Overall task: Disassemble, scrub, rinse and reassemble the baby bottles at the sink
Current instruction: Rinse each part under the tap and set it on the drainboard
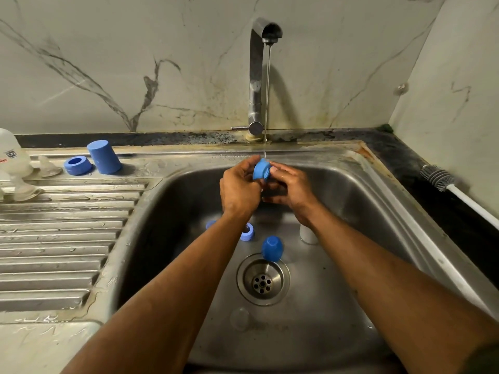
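Note:
A thin stream of water falls from the tap (266, 33) onto a blue bottle ring (261, 170) that both my hands hold over the sink (351, 184). My left hand (239, 186) grips its left side and my right hand (290, 184) pinches its right side. In the basin lie another blue ring (248, 232), a blue cap (272, 248), a blue piece (210, 224) partly hidden by my left forearm, and a white bottle (307, 234) partly hidden by my right forearm. A clear nipple (239, 318) lies near the basin's front.
On the drainboard (59, 238) at the left stand a blue cap (104, 157), a blue ring (77, 165), clear nipples (48, 166) and a clear bottle (12, 155). A bottle brush (442, 180) lies on the dark counter at the right. The drain (262, 282) is open.

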